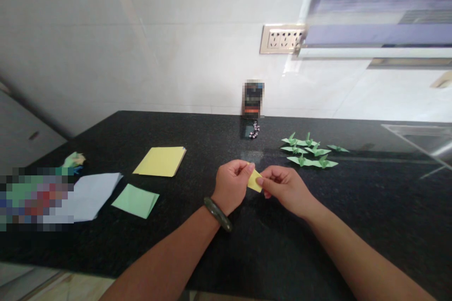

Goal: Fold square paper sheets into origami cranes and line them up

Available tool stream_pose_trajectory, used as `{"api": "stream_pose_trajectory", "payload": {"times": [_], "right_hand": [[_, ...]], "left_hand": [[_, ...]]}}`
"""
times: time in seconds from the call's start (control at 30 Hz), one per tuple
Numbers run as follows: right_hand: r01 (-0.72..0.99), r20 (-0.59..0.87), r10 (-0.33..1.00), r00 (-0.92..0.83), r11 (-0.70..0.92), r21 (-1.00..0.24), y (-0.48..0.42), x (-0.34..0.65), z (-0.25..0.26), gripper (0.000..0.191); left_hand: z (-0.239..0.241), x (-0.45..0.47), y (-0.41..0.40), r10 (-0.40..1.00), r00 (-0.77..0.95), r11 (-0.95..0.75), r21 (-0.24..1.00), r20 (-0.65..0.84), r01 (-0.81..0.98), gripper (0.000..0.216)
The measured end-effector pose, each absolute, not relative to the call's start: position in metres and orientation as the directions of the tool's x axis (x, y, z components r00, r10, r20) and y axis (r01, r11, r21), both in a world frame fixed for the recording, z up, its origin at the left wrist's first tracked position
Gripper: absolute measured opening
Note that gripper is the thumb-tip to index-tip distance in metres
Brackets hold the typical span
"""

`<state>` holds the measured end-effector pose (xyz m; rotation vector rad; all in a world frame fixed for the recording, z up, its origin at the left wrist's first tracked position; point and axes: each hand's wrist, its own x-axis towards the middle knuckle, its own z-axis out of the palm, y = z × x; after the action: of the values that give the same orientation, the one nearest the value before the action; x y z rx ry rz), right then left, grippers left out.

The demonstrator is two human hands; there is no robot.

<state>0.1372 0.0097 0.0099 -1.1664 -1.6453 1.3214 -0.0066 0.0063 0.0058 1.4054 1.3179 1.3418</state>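
Between my two hands is a small folded piece of yellow paper [254, 181], held just above the dark countertop. My left hand [233, 182], with a dark green bangle [218, 215] on the wrist, pinches its left side with the thumb on top. On the other side, my right hand [284, 184] grips the paper's right edge between thumb and fingers. Fingers partly cover the paper, so its full shape is hidden. Several green paper cranes [310, 149] sit beyond my right hand. To the left lie a stack of yellow paper [159, 162] and green paper [136, 201].
White sheets [92, 196] and a blurred colourful item [35, 197] lie at the far left of the black countertop [197, 254]. A phone-like object [253, 99] leans on the tiled wall, a beaded strap [254, 130] before it. Above is a socket panel [282, 39].
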Motion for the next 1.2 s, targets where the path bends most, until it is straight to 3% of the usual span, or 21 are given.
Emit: {"api": "stream_pose_trajectory", "payload": {"times": [0.27, 0.43, 0.6, 0.8, 0.87, 1.0, 1.2], "right_hand": [[0.380, 0.007, 0.939, -0.344, 0.147, -0.913, 0.008, 0.135, 0.007, 0.033], [0.384, 0.017, 0.938, -0.346, 0.158, -0.909, 0.009, 0.138, 0.006, 0.034], [0.376, 0.057, 0.919, -0.389, 0.215, -0.901, 0.007, 0.138, 0.007, 0.036], [0.361, -0.002, 0.915, -0.403, 0.157, -0.919, 0.007, 0.139, 0.009, 0.034], [0.350, -0.005, 0.919, -0.394, 0.145, -0.925, 0.009, 0.139, 0.009, 0.034], [0.357, -0.011, 0.921, -0.389, 0.140, -0.924, 0.010, 0.139, 0.009, 0.035], [0.302, -0.037, 0.884, -0.467, 0.120, -0.946, 0.008, 0.139, 0.009, 0.029]], "left_hand": [[0.005, -0.003, 0.002, 0.971, -0.046, -0.223, 0.961, 0.233, 0.162, 0.021], [0.002, -0.002, 0.002, 0.974, 0.041, -0.227, 0.968, 0.224, 0.108, 0.015], [0.005, -0.003, 0.001, 0.981, 0.004, -0.191, 0.972, 0.192, 0.135, 0.022], [0.012, -0.003, 0.002, 0.998, 0.066, -0.014, 0.995, 0.021, -0.097, 0.044], [0.012, -0.004, 0.003, 0.994, 0.108, 0.006, 0.990, 0.009, -0.138, 0.041], [0.010, -0.005, 0.005, 0.992, 0.094, -0.079, 0.997, 0.081, -0.020, 0.026], [0.006, -0.004, 0.004, 0.998, -0.016, -0.062, 0.998, 0.062, 0.012, 0.029]]}}
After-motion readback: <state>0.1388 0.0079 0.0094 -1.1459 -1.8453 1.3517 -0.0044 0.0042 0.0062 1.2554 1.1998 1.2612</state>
